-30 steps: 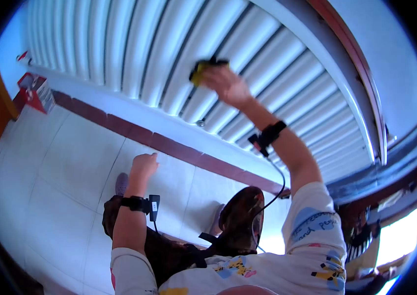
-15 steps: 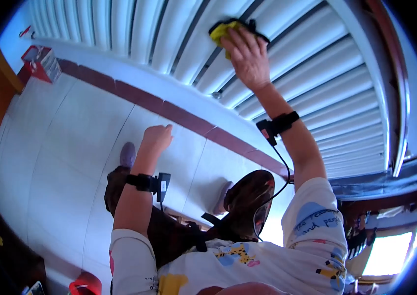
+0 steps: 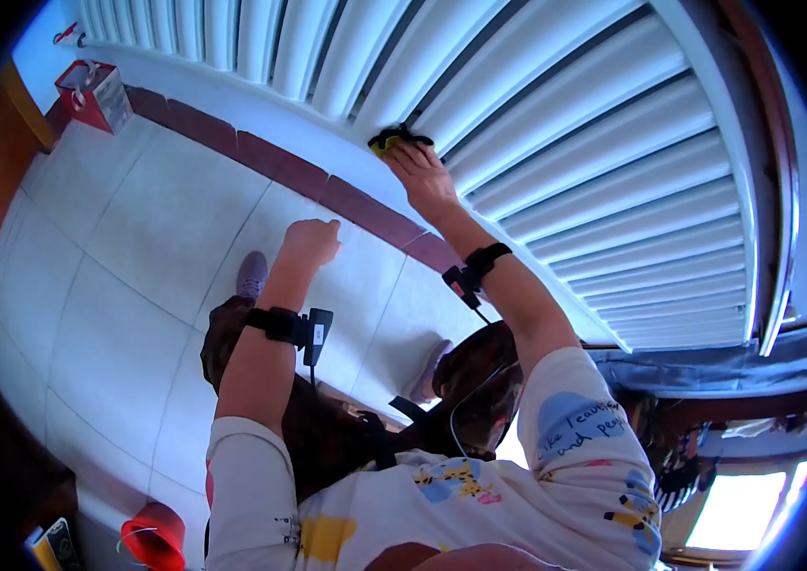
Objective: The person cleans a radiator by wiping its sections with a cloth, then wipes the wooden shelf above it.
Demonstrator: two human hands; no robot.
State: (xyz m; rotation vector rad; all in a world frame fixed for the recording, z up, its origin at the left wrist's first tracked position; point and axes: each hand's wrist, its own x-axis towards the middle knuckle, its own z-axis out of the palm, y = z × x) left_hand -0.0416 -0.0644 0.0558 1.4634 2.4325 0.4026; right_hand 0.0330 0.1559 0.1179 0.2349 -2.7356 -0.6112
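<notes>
Right hand, upper centre: fingers lightly bent, close together over yellow-and-black cloth, held at lower end of white column radiator. Loose hold could let cloth slip or snag between columns. Left hand, left of centre: curled fist, nothing visible inside.

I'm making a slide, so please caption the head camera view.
Right hand holding a yellow-and-black cloth at the lower edge of a white radiator; left hand curled above tiled floor.
</notes>
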